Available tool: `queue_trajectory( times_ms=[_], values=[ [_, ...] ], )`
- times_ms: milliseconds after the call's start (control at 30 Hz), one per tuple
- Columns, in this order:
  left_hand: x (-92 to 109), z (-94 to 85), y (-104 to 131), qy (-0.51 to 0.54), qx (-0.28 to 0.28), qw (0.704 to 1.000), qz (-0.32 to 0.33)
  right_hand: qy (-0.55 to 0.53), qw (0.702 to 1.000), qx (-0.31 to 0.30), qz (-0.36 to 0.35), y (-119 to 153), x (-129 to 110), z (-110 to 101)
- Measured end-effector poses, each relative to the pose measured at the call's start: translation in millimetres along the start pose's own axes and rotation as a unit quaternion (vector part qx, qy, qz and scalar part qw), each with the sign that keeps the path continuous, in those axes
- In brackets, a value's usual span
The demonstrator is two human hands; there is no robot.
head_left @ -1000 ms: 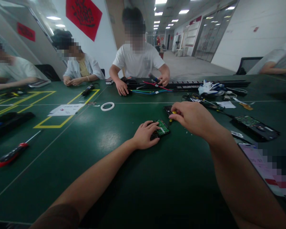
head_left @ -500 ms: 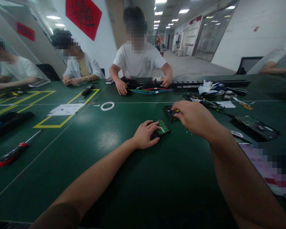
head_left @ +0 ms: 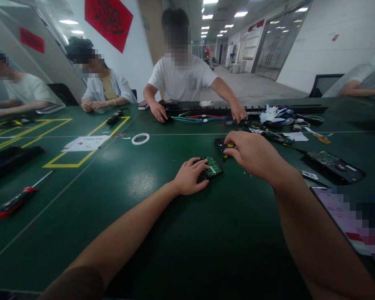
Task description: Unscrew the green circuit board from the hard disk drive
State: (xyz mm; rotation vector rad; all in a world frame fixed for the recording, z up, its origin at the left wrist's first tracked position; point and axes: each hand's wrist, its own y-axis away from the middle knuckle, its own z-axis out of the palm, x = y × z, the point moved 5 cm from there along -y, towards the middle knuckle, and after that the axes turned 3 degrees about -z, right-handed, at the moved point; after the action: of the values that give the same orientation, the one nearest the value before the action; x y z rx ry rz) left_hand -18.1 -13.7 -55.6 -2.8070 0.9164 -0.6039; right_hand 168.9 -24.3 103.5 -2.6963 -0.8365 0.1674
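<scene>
My left hand (head_left: 192, 177) lies over a green circuit board (head_left: 213, 166) in a dark frame, fingers across its far side and thumb along its near side. The hand covers the board's left part. My right hand (head_left: 250, 154) is held above the table, just right of the board. Its thumb and forefinger pinch a small dark screwdriver (head_left: 226, 156) with yellow on it. Its thin tip reaches down toward the board's right corner; whether it touches cannot be made out. Behind these fingers lies a flat black part (head_left: 220, 144), partly hidden.
Across the table a person handles a long black rail (head_left: 200, 109) with coloured wires. To the right lie gloves (head_left: 276, 114), cables, a black device (head_left: 334, 166) and a phone (head_left: 337, 216). Leftward are a white ring (head_left: 140, 139), paper (head_left: 86, 143) and a red-black screwdriver (head_left: 14, 203).
My left hand stays on the board. My right fingers have shifted slightly, and more yellow shows at them. The person opposite has reached one hand rightward to a tool near the cables.
</scene>
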Motion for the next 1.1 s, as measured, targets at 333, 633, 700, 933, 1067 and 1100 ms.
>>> queue_trajectory(
  times_ms=[333, 633, 700, 933, 1067, 1100],
  values=[
    [-1.8, 1.4, 0.5, 0.0, 0.001, 1.0, -0.001, 0.012, 1.0, 0.002, -0.014, 0.5, 1.1, -0.2],
    [-1.3, 0.9, 0.4, 0.001, 0.001, 1.0, -0.002, 0.003, 1.0, -0.002, -0.027, 0.8, 2.8, 2.0],
    [-1.0, 0.6, 0.6, 0.004, 0.0, 1.0, -0.002, 0.008, 1.0, -0.001, -0.022, 0.7, 2.2, 1.0],
    [-0.9, 1.0, 0.4, -0.002, 0.003, 1.0, 0.001, 0.028, 1.0, -0.003, -0.002, 0.8, -1.5, -1.8],
    [-1.2, 1.4, 0.0, -0.004, 0.002, 1.0, -0.001, 0.037, 0.999, -0.002, 0.003, 1.6, -0.1, -0.5],
    [-1.1, 1.3, 0.0, -0.004, 0.002, 1.0, -0.001, 0.035, 0.999, -0.002, 0.001, 1.6, 0.3, -0.1]
  ],
)
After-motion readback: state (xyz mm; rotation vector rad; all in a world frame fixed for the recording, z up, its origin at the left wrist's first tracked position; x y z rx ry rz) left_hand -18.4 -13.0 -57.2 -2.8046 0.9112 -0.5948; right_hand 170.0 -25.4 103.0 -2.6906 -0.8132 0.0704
